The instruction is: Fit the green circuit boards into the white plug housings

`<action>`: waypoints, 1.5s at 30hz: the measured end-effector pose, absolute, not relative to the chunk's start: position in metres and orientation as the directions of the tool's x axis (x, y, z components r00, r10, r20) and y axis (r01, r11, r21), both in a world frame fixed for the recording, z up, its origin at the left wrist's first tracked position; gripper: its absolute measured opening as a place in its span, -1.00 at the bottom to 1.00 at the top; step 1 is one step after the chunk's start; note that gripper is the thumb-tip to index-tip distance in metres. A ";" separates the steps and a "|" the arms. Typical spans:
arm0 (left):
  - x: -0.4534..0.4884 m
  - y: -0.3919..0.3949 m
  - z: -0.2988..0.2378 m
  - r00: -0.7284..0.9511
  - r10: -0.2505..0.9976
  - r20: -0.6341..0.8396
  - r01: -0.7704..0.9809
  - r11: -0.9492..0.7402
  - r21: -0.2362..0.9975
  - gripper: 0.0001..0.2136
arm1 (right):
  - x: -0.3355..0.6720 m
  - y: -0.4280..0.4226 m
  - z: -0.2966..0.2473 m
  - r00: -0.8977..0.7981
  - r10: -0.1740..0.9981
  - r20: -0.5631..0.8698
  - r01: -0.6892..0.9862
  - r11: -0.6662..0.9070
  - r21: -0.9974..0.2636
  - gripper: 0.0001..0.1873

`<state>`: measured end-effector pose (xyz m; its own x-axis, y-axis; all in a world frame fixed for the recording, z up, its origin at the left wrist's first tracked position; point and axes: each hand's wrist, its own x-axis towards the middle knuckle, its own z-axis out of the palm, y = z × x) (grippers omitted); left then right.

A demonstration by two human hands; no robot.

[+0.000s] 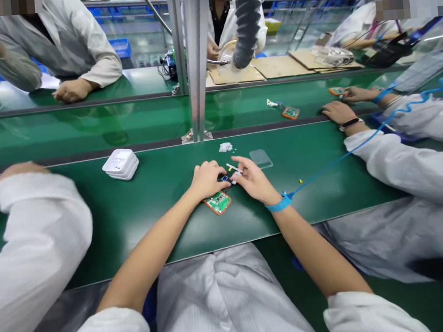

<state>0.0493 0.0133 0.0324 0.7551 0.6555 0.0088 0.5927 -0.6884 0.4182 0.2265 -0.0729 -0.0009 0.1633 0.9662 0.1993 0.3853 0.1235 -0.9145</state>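
Observation:
My left hand (209,180) is over the green table, thumb and fingers curled round a small dark blue module (224,178). Just below its thumb lies a green circuit board (219,203) with an orange edge, partly covered by that hand. My right hand (254,181), wearing a blue wrist strap (280,203), pinches a small white part (235,169) with a bit of yellow on it. Both hands' fingertips are close together. A thin dark wire seems to run between the module and the board; its ends are hidden.
White plastic housings (120,164) are stacked at left. Small white pieces (225,147) and a clear tray (261,158) lie beyond my hands. A metal post (194,60) rises behind. On the belt rests another board (290,112). Co-workers' arms (416,161) flank both sides; the blue strap cord (358,147) stretches right.

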 end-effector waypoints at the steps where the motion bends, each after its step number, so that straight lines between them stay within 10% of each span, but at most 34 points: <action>1: 0.051 0.013 0.029 0.757 0.653 0.018 0.586 -0.691 0.423 -0.77 | 0.227 -0.073 -0.002 0.163 0.964 0.208 0.383 0.133 -0.914 -0.52; 14: 0.046 0.001 0.006 0.470 0.845 0.256 0.428 -0.471 0.771 -0.75 | 0.215 -0.046 0.016 0.078 0.971 0.228 0.505 0.159 -0.849 -0.88; 34: 0.046 -0.006 0.004 0.547 0.803 0.237 0.391 -0.495 0.776 -0.73 | 0.221 -0.050 0.018 -0.009 0.983 0.183 0.505 0.162 -0.848 -0.91; 45: 0.046 -0.009 -0.003 0.597 0.717 0.361 0.489 -0.681 0.545 -0.87 | 0.212 -0.052 0.016 0.118 0.984 0.134 0.515 0.054 -0.855 -0.90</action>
<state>0.0461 -0.0089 -0.0033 0.5967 0.7169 0.3606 0.4892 -0.6812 0.5447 0.2122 -0.0518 0.0160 0.1178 0.9840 0.1336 0.5154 0.0544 -0.8552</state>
